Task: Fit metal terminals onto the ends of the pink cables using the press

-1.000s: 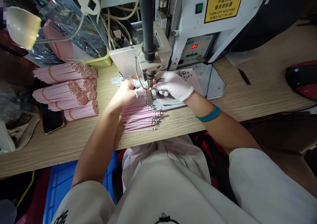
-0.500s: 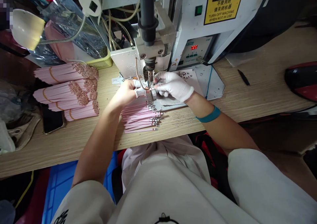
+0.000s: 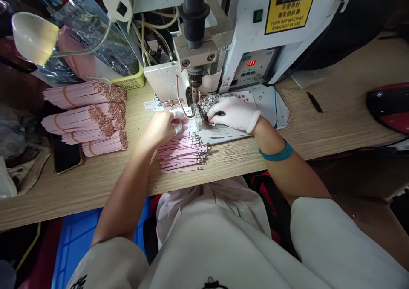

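My left hand (image 3: 166, 125), white coverings on its fingertips, is closed just left of the soldering machine's tip (image 3: 194, 95). What it pinches is hidden. Below it lies a loose bunch of pink wires (image 3: 179, 152) with small metal connectors at their right ends. My right hand (image 3: 234, 113), in a white glove, is right of the small metal block (image 3: 198, 120) under the tip. Its fingers curl down by a heap of small metal connectors (image 3: 207, 103); whatever is between them cannot be made out. A thin curved brown tube (image 3: 178, 95) runs down to the tip.
Banded bundles of pink wires (image 3: 86, 120) lie at the left beside a phone (image 3: 67, 152). A lamp (image 3: 33, 37) leans in from the upper left. The machine's control box (image 3: 252, 69) stands behind; a black pen-like piece (image 3: 314, 101) lies at the right.
My right hand has moved right and slightly down, from the soldering tip to the connector heap. My left hand has shifted slightly down and left. The soldering head appears slightly higher.
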Available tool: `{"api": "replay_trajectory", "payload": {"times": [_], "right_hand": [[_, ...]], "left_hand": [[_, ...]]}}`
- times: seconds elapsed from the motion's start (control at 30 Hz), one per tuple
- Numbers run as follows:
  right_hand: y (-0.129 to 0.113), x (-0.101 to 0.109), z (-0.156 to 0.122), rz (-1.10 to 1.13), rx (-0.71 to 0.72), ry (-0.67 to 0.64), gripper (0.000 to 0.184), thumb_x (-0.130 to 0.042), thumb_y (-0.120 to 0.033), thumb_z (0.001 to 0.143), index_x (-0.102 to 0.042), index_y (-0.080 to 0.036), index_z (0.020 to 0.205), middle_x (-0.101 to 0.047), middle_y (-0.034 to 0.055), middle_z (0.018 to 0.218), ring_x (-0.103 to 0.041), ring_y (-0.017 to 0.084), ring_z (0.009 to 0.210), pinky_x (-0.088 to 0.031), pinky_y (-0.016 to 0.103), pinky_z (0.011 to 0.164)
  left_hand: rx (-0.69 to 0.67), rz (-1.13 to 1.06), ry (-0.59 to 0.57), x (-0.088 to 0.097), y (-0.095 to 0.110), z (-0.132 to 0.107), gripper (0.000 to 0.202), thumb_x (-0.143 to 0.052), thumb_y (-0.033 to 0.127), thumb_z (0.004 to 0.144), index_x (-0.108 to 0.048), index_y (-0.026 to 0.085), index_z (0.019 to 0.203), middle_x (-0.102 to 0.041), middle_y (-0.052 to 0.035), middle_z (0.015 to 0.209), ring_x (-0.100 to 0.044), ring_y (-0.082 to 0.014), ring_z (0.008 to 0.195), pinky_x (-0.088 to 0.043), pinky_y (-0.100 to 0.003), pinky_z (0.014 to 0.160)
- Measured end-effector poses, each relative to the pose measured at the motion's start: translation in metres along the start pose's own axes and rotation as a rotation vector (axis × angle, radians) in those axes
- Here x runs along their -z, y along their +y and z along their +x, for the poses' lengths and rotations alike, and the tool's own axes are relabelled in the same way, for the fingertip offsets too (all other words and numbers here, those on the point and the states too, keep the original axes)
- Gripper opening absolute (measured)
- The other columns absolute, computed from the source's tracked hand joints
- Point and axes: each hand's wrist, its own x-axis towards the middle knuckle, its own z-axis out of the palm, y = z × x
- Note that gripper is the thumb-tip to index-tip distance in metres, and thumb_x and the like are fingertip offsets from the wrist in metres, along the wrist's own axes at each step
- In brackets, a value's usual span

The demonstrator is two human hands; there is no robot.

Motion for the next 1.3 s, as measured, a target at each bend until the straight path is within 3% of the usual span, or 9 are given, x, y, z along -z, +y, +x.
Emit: {"api": "replay_trajectory", "payload": {"times": [0.1,0.2,0.37,0.53,0.73,0.97,1.3], "right_hand": [[-0.004,-0.002,0.001,-0.092,-0.008,-0.02,0.012,-0.065,-0.021,0.084,-0.077,-0.019,0.083,-0.062,0.0066,0.089,-0.054,0.021,0.081,-0.039,0.035,0.073],[-0.007,-0.002,0.0,-0.047,-0.024,0.028,0.011,-0.064,-0.022,0.086,-0.074,-0.017,0.084,-0.063,0.0071,0.089,-0.056,0.022,0.083,-0.041,0.035,0.075],[-0.012,-0.002,-0.002,0.428,-0.189,0.114,0.005,-0.062,-0.02,0.086,-0.066,-0.017,0.087,-0.063,0.0019,0.072,-0.058,0.015,0.061,-0.046,0.029,0.057],[-0.018,-0.005,-0.002,0.743,-0.175,0.085,0.004,-0.069,-0.017,0.083,-0.066,-0.014,0.084,-0.066,0.0023,0.072,-0.061,0.012,0.054,-0.051,0.025,0.053],[-0.03,-0.015,0.003,0.866,-0.258,0.099,0.018,-0.07,-0.024,0.089,-0.06,-0.014,0.078,-0.06,0.0013,0.057,-0.055,0.009,0.043,-0.046,0.019,0.038],[-0.035,-0.018,0.012,1.072,-0.379,0.11,0.016,-0.067,-0.004,0.082,-0.056,-0.016,0.083,-0.056,-0.0027,0.06,-0.048,0.005,0.04,-0.032,0.015,0.029],[-0.034,-0.021,0.012,1.135,-0.382,0.081,0.017,-0.063,-0.004,0.083,-0.054,-0.018,0.083,-0.056,-0.0022,0.058,-0.045,0.006,0.04,-0.028,0.015,0.03]], "left_hand": [[-0.105,0.078,0.05,-0.005,-0.005,0.003,0.019,-0.057,0.022,0.074,-0.074,0.014,0.079,-0.068,-0.0109,0.089,-0.059,-0.0226,0.082,-0.047,-0.033,0.076],[-0.122,0.067,0.058,-0.004,-0.008,0.003,0.022,-0.054,0.022,0.076,-0.073,0.014,0.085,-0.066,-0.0106,0.09,-0.058,-0.0233,0.084,-0.046,-0.034,0.077],[-0.074,-0.05,-0.004,0.002,-0.004,0.0,0.02,-0.054,0.022,0.077,-0.071,0.015,0.086,-0.064,-0.0055,0.077,-0.052,-0.0178,0.067,-0.041,-0.028,0.065],[-0.037,-0.169,-0.026,0.004,0.002,0.0,0.022,-0.057,0.034,0.082,-0.067,0.014,0.08,-0.06,-0.0018,0.068,-0.047,-0.0143,0.061,-0.035,-0.026,0.059],[-0.015,-0.45,-0.051,0.002,0.004,0.001,0.034,-0.066,0.047,0.079,-0.067,0.014,0.075,-0.067,-0.0048,0.08,-0.057,-0.0179,0.077,-0.043,-0.027,0.07],[0.024,-0.582,-0.046,-0.003,0.003,0.004,0.03,-0.071,0.042,0.076,-0.067,0.013,0.072,-0.064,-0.0027,0.071,-0.053,-0.0129,0.065,-0.039,-0.024,0.059],[0.061,-0.645,-0.029,-0.007,0.01,0.011,0.025,-0.075,0.035,0.067,-0.064,0.013,0.066,-0.064,-0.002,0.067,-0.055,-0.012,0.062,-0.044,-0.023,0.059]]}}
